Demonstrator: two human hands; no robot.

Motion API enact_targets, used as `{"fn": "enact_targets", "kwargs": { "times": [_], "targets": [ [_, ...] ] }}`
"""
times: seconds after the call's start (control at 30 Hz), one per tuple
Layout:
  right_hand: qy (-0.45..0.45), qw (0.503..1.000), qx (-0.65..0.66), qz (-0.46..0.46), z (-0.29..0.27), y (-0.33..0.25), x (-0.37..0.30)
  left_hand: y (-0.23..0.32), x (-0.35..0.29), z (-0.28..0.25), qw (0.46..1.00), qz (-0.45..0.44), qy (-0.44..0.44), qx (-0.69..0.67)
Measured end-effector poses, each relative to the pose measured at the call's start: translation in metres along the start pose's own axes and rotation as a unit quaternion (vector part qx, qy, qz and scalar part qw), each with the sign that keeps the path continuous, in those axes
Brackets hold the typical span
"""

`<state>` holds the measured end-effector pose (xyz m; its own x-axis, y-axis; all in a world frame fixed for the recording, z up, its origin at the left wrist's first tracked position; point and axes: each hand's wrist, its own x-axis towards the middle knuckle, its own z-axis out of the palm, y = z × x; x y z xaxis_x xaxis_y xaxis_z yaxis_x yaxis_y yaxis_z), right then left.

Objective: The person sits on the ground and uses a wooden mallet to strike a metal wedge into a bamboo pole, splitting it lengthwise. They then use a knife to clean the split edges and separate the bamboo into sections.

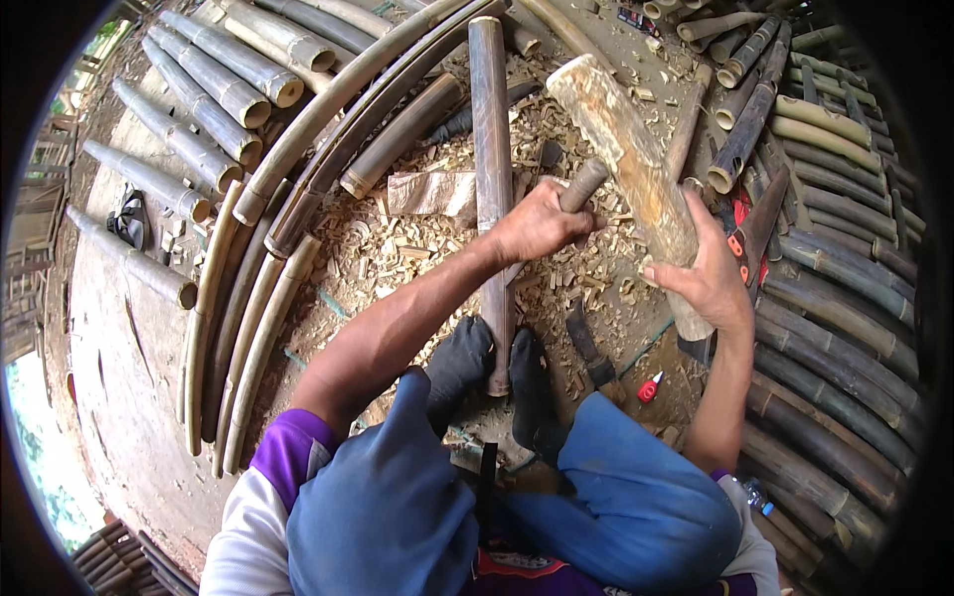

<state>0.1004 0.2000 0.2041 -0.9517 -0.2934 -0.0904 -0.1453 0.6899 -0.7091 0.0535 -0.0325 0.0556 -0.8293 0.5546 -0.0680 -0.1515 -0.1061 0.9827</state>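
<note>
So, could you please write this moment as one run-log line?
Left hand: gripping wooden tool handle; right hand: gripping rough wooden club; bamboo pole: lower end between feet; wood chips: scattered around

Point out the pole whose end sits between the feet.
The brownish pole running straight up the middle. Only its near end lies between the dark-socked feet; the other poles lie to its left and right.
</note>
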Motion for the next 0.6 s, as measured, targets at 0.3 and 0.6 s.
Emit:
{"fn": "enact_targets", "kwargs": {
  "times": [0.3, 0.6],
  "targets": [
    [0.118, 0.978, 0.163, 0.057, 0.004, 0.021, -0.02, 0.033, -0.061, 0.017, 0.987, 0.139, 0.066, 0.043],
    [0.132, 0.944, 0.284, 0.109, 0.02, 0.031, -0.028, 0.044, -0.088, -0.103, 0.834, 0.064, 0.408, -0.367]
  ]
}}
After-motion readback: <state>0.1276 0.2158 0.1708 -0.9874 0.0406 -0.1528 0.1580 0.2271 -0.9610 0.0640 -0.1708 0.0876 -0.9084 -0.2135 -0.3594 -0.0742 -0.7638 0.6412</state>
